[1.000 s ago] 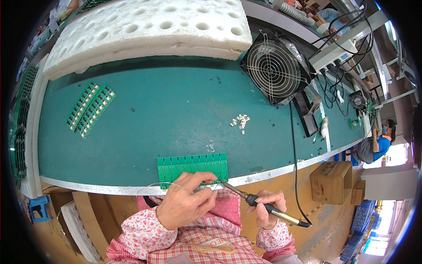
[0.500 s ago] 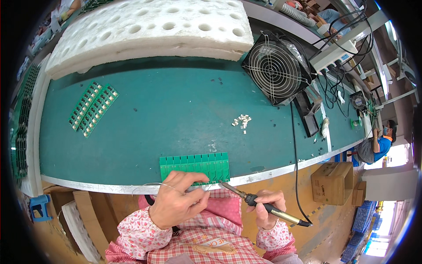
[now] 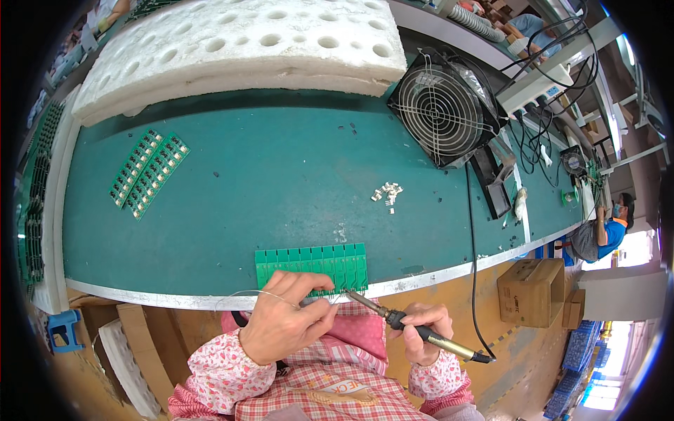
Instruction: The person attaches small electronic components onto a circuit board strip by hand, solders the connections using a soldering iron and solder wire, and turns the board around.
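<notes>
A green circuit board panel (image 3: 309, 259) lies flat along the front edge of the green bench mat. My left hand (image 3: 286, 309) is closed at the panel's near edge, pinching a thin strand of solder wire (image 3: 242, 292) that loops out to its left. My right hand (image 3: 425, 330) grips a soldering iron (image 3: 442, 341) with a black and brass-coloured handle. The iron's tip touches or nearly touches the panel's near edge, just right of my left fingertips. Those fingertips partly hide the panel's lower edge.
Small white connectors (image 3: 387, 192) lie in a pile beyond the panel. Two populated boards (image 3: 149, 172) rest at the left. A white foam block (image 3: 239, 59) spans the back. A caged fan (image 3: 442, 109) stands back right, with the iron's black cable (image 3: 471, 245) running nearby. A co-worker (image 3: 609, 228) sits far right.
The soldering iron and my right hand have shifted slightly left, bringing the tip along the panel's near edge. My left hand has barely moved.
</notes>
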{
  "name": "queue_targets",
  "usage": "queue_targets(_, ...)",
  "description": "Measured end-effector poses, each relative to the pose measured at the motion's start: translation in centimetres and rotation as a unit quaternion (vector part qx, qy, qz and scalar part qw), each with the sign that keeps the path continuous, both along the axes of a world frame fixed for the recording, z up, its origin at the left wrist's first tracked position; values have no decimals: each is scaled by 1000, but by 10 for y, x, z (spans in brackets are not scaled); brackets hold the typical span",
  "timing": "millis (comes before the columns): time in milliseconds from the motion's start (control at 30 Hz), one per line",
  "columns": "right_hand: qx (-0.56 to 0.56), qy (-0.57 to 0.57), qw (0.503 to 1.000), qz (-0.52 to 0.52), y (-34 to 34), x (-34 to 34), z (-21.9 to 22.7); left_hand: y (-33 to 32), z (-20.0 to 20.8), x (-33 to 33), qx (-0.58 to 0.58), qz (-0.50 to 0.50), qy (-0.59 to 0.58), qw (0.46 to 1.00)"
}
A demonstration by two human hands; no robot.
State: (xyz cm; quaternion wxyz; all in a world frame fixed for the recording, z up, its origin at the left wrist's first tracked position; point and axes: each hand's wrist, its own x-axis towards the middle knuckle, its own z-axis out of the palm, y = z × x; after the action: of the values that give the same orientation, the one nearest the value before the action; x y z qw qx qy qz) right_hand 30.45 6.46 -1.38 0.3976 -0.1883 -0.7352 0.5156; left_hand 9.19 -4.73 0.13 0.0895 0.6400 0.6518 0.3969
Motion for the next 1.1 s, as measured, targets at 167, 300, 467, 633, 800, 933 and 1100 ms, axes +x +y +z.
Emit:
queue_targets(167,38,-2,999,-4,-1,0,-1,-2,-2,1,9,11,1,1000)
queue_targets(300,34,22,999,-26,-2,-1,-1,-5,1,-3,3,2,-9,1000)
queue_targets(467,13,19,1000,-22,-1,-1,4,-6,-2,-5,8,0,-30,1000)
queue_targets(633,10,5,1000,-2,-3,0,-2,-1,-5,-2,13,3,-19,1000)
queue_targets(800,12,6,1000,-2,-3,-1,1,2,-5,-2,9,-11,-2,1000)
queue_targets(933,18,4,1000,0,-3,1,-1,2,-4,-2,5,-10,-1,1000)
queue_targets(1100,7,26,999,-27,-4,0,2,-3,-4,-5,0,-6,-21,1000)
